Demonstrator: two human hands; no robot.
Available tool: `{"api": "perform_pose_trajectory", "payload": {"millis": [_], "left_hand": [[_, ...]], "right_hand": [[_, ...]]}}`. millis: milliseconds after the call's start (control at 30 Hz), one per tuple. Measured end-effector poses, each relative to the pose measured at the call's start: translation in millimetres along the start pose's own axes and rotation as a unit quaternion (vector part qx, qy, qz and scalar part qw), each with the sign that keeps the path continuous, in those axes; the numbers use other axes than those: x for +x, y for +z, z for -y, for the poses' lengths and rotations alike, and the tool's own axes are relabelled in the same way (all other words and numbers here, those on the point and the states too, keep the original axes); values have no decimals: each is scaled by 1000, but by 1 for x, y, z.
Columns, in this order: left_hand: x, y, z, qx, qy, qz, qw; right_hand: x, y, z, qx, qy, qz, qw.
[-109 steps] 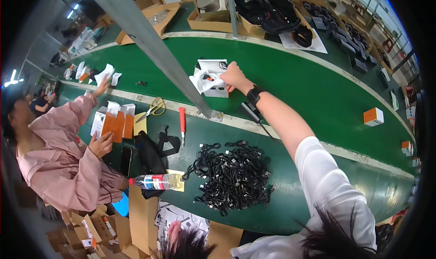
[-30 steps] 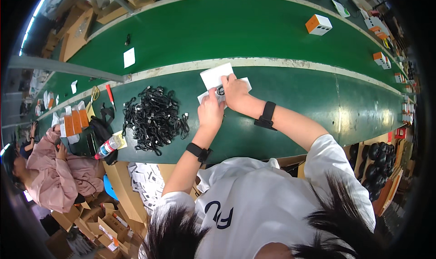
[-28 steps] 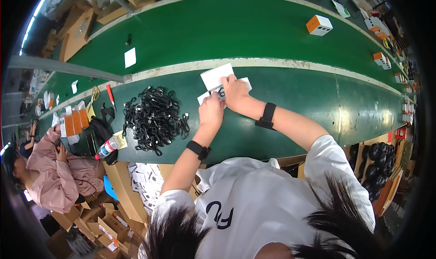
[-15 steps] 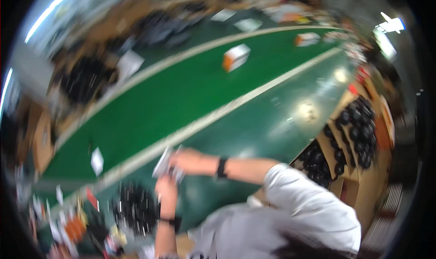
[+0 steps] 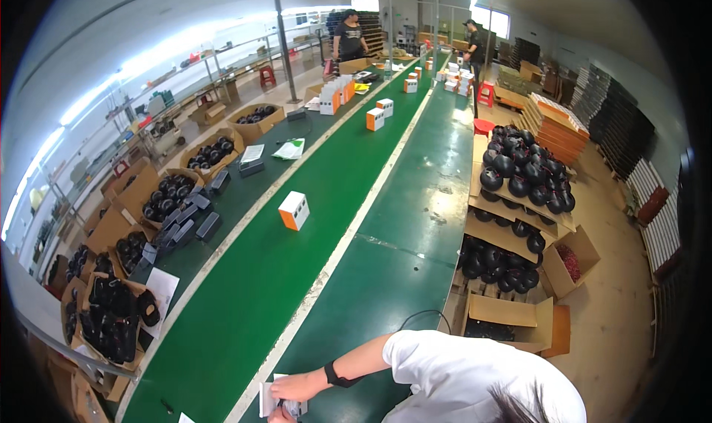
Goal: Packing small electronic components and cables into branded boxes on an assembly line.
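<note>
At the bottom edge, over the near end of the green worktable (image 5: 386, 275), my right hand (image 5: 295, 387) is closed on a white carton (image 5: 265, 401). A black band (image 5: 340, 376) circles that wrist. Just below it, my left hand (image 5: 280, 415) is mostly cut off by the picture's edge. Its visible fingers are curled in beside the carton, with a small pale greyish piece between the two hands. What the left fingers grip is hidden. On the green belt (image 5: 245, 297) beyond, a white and orange box (image 5: 294, 211) stands upright.
More white and orange boxes (image 5: 376, 120) stand farther along the belt. Cartons of black round parts (image 5: 169, 197) line the left side; dark rectangular cases (image 5: 208, 226) lie on the ledge. Stacked black round parts (image 5: 526, 167) are at right. Two people (image 5: 350, 37) are far off.
The view has swung up and along the belt, and the blur is gone. My hands now sit at the bottom edge, still close together at the white carton.
</note>
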State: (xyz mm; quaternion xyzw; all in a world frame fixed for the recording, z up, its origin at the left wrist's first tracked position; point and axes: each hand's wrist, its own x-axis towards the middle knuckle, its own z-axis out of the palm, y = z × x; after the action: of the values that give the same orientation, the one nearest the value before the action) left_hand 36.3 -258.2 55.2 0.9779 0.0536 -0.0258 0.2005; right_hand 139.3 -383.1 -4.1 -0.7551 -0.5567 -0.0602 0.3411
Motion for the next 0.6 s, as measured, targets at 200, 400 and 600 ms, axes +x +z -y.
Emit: {"api": "perform_pose_trajectory", "payload": {"millis": [200, 400, 600], "left_hand": [[6, 51, 50, 2, 69, -133, 989], [15, 41, 29, 81, 101, -182, 975], [7, 36, 20, 98, 61, -122, 986]], "right_hand": [[-4, -44, 12, 327, 222, -26, 918], [1, -32, -1, -35, 70, 54, 995], [-11, -44, 18, 43, 159, -115, 980]]}}
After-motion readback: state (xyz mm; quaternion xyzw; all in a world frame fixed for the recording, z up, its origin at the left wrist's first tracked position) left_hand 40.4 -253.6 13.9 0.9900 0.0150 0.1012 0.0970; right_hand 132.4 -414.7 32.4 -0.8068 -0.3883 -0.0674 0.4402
